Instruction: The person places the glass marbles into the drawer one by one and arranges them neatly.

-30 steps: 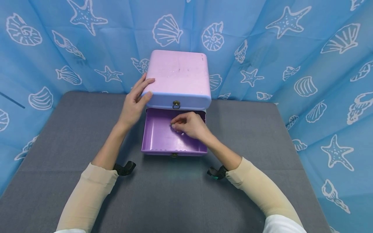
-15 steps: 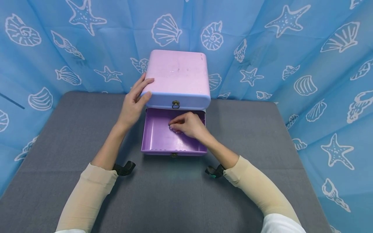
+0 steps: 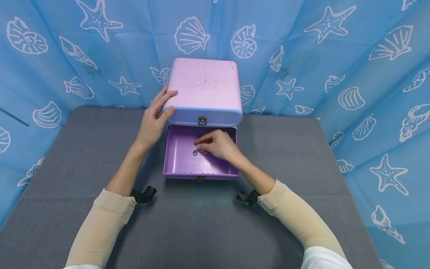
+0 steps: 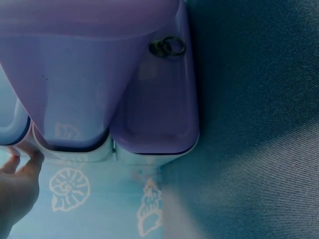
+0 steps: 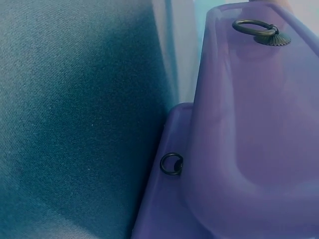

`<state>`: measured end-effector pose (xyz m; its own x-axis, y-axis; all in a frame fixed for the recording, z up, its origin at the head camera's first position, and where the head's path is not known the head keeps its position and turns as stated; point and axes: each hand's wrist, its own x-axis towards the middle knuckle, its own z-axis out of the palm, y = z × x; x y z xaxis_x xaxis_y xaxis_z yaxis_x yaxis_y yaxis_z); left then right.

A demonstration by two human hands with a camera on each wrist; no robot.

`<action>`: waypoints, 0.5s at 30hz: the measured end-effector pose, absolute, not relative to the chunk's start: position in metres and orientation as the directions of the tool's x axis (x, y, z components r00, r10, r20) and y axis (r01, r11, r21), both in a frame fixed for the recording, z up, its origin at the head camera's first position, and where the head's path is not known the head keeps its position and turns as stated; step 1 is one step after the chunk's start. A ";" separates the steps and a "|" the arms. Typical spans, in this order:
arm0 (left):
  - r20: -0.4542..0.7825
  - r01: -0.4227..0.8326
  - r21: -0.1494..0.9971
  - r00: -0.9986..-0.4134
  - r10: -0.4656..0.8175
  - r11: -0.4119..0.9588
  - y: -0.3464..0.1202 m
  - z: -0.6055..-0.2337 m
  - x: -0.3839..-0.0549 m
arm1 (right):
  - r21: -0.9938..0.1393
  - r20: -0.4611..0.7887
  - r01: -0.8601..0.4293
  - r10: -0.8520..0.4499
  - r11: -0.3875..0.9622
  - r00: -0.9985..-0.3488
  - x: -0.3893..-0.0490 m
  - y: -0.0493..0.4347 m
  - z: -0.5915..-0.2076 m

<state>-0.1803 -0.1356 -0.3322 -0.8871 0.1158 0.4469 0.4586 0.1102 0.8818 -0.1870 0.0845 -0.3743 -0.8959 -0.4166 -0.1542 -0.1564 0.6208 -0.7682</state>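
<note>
A small chest of drawers has a pink top point(image 3: 205, 82) and a blue upper front point(image 3: 188, 115). Below that front, a purple drawer point(image 3: 176, 149) is pulled out. My left hand point(image 3: 152, 121) rests against the chest's upper left side, its thumb at the front edge; the left wrist view shows part of that hand point(image 4: 20, 189) too. Inside the drawer is my right hand point(image 3: 220, 145), thumb and index fingertips close together. A small silvery trinket point(image 3: 195, 152) shows right below these fingertips, over the drawer floor; its kind is too small to tell. The right wrist view hides the fingers.
A lower drawer point(image 4: 159, 99) with a ring pull point(image 4: 174, 46) is closed beneath the pulled-out one. The chest stands on a grey cloth-covered table point(image 3: 201, 224), near a blue shell-print curtain point(image 3: 285, 30) behind it.
My right hand has shifted slightly left inside the drawer. The silvery trinket now shows below the fingertips, where it was mostly hidden before. My left hand stays in place.
</note>
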 end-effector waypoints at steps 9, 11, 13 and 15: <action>0.442 0.453 0.886 -0.890 0.114 0.102 -0.134 -0.332 -0.180 | -0.772 -0.129 -0.174 -0.418 0.612 -0.899 -0.182 0.089 -0.367; 0.442 0.453 0.886 -0.890 0.114 0.101 -0.134 -0.332 -0.180 | -0.777 -0.114 -0.180 -0.416 0.603 -0.902 -0.181 0.090 -0.365; 0.441 0.452 0.886 -0.890 0.113 0.101 -0.134 -0.331 -0.180 | -0.783 -0.105 -0.182 -0.416 0.594 -0.903 -0.180 0.092 -0.362; 0.441 0.452 0.886 -0.890 0.113 0.106 -0.134 -0.331 -0.179 | -0.789 -0.099 -0.185 -0.419 0.586 -0.903 -0.179 0.094 -0.361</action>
<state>-0.1794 -0.1342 -0.3312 -0.8904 0.1132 0.4409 0.4520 0.1059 0.8857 -0.1789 0.0935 -0.3605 -0.9028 -0.4186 -0.0989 -0.1854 0.5862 -0.7887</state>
